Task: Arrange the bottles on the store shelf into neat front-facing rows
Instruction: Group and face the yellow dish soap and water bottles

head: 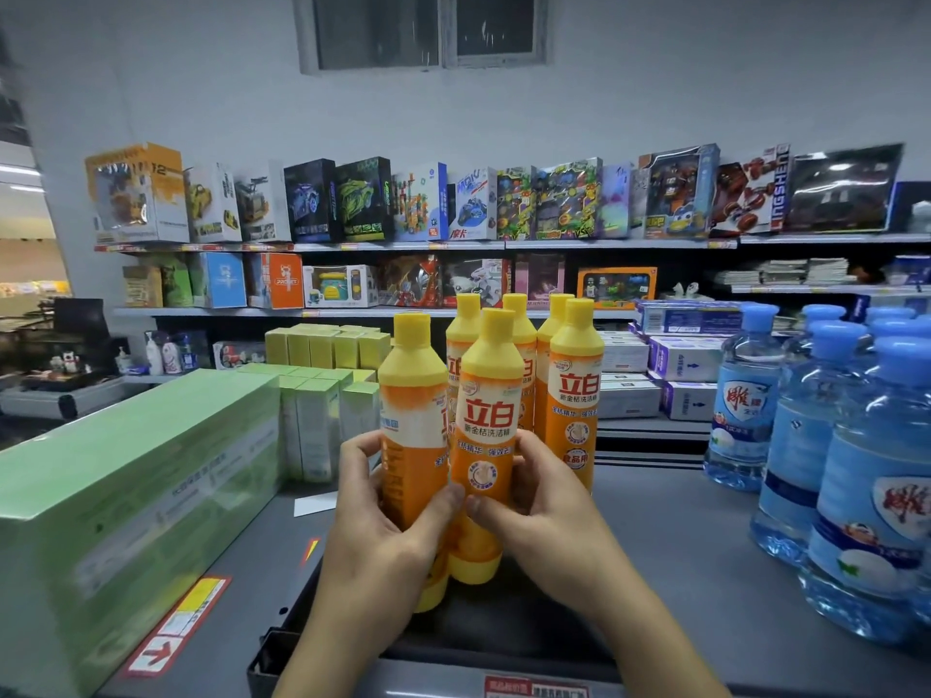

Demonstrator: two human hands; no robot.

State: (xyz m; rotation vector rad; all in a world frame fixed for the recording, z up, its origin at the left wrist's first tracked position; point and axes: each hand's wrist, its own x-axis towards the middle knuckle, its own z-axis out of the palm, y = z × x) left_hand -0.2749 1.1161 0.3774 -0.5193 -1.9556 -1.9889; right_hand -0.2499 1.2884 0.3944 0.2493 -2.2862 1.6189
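while the left hand (373,521) is clamped round the sideways bottle (410,420) and the right hand (544,516) round the front bottle (486,420), the sideways bottle is best twisted label-forward, base kept down.

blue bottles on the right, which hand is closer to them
Right. The right hand holds the front orange bottle, apart from the blue bottles to its right; the left hand holds the turned orange bottle, farther left.
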